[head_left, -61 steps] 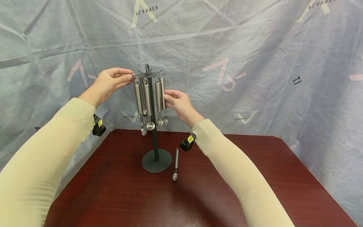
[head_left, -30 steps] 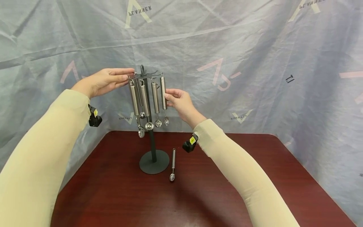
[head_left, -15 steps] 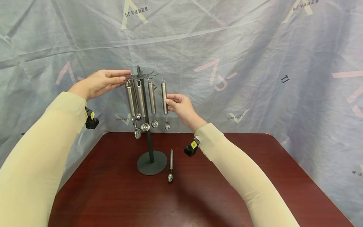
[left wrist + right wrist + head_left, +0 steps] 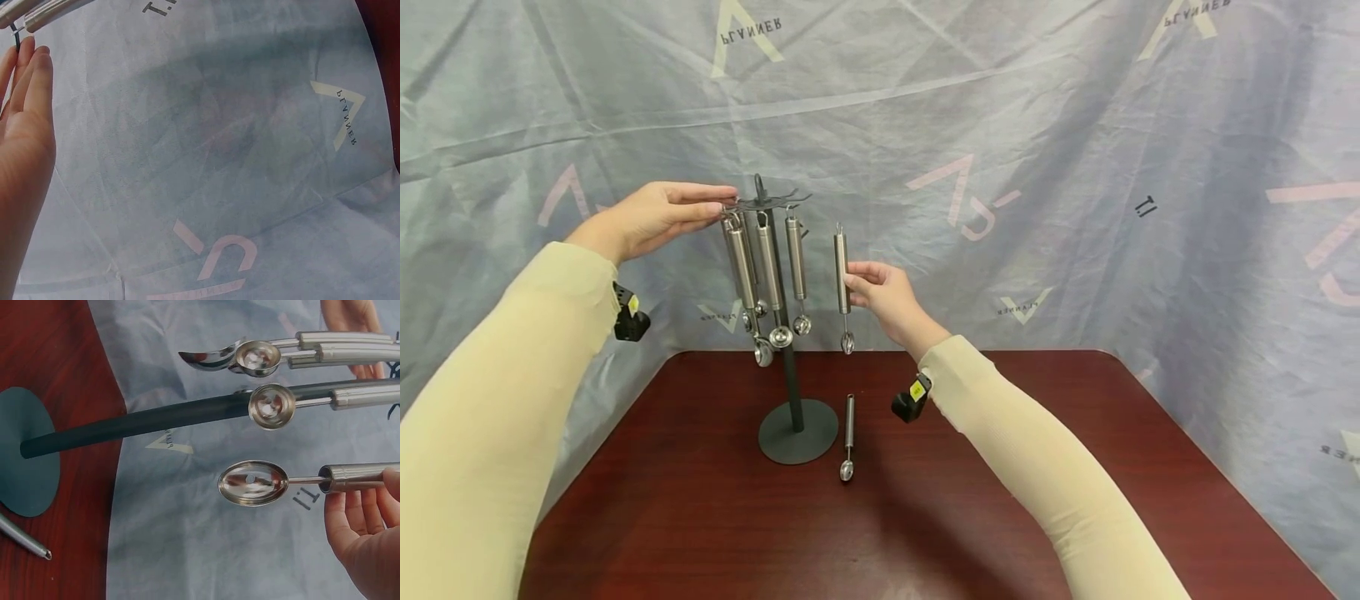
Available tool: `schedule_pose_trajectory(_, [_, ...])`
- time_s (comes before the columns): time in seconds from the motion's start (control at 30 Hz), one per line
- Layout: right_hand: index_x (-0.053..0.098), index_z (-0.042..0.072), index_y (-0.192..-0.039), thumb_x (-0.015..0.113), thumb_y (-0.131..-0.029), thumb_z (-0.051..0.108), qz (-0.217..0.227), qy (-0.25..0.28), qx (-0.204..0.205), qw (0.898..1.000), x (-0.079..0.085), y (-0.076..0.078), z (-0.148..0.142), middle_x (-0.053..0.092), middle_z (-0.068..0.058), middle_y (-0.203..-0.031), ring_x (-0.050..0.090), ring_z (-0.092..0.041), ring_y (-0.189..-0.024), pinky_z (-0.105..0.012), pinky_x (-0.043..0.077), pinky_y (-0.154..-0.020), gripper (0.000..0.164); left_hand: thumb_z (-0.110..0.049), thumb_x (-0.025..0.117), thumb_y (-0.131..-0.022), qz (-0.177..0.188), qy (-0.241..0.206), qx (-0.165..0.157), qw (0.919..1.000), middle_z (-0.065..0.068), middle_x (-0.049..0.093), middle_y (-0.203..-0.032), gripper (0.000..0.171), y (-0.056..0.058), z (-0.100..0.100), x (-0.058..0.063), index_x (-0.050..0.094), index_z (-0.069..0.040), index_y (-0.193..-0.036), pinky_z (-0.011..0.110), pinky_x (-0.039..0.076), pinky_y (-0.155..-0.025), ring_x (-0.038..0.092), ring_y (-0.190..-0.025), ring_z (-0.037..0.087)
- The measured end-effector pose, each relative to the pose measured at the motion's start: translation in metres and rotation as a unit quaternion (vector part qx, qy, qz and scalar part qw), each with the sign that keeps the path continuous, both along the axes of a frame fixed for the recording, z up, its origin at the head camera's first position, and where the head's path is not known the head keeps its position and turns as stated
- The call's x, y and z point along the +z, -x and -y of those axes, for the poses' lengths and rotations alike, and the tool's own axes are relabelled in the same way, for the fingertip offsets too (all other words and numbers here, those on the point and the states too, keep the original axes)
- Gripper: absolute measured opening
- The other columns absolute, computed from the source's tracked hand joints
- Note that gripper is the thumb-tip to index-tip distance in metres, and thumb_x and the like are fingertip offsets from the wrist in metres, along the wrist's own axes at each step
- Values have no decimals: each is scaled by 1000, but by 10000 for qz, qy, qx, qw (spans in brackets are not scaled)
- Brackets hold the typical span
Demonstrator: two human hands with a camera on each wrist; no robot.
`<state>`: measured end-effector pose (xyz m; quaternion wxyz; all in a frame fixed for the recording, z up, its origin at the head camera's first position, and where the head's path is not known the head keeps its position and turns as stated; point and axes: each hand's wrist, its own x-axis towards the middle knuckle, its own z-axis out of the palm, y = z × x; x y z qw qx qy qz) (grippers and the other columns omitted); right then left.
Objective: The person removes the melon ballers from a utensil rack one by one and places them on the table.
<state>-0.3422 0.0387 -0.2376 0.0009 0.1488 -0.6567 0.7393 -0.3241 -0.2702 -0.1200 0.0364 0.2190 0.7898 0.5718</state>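
Head view: dark hook stand (image 4: 791,367), upright on the reddish-brown table (image 4: 1000,492); grey printed backdrop (image 4: 1037,125) behind.
Right hand (image 4: 887,300): thumb and fingers closed about the handle of an oval melon baller (image 4: 841,275), pinching it.
Oval melon baller: at 4 o'clock from the stand's top, apart from the hooks (image 4: 762,202); nearly vertical, pierced bowl towards 6 o'clock.
Left hand (image 4: 651,218): at 9 o'clock from the hooks; fingers extended, nearly straight, tips touching one hook.
Hanging melon ballers (image 4: 769,262): clustered beneath the hooks, bowls down.
Loose melon baller (image 4: 850,425): flat on the table at 3 o'clock from the stand's round base (image 4: 797,450), near it, bowl towards 6 o'clock.
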Motion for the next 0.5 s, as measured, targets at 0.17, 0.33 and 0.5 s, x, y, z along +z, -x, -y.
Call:
schedule_pose_trajectory(0.17, [64,-5,-118,62,-94,5,-14,35,-12,10000,-6,2,-2,66,-5,-99,62,-12,-90,-33,56,-89,25,-11,59,-97,-16,36,61,10000,3,38,-154,46,-1,2,1,51,-12,-142,18,39,-107,57,-114,-6])
schedule_pose_trajectory(0.33, [64,-5,-118,62,-94,5,39,14,-42,10000,-11,3,-5,67,-8,-105,63,-12,-88,-32,56,-89,26,-13,58,-98,-90,239,53,9997,3,37,-155,47,-2,1,2,47,-11,-144,16,40,-105,56,-114,-7])
schedule_pose_trajectory(0.5, [63,-4,-119,62,-95,6,91,-72,-54,9999,-15,2,-8,67,-11,-110,64,-11,-88,-33,56,-90,27,-15,57,-98,-99,463,91,9988,6,32,-157,55,-3,-1,5,37,-6,-149,19,37,-109,54,-115,-8])
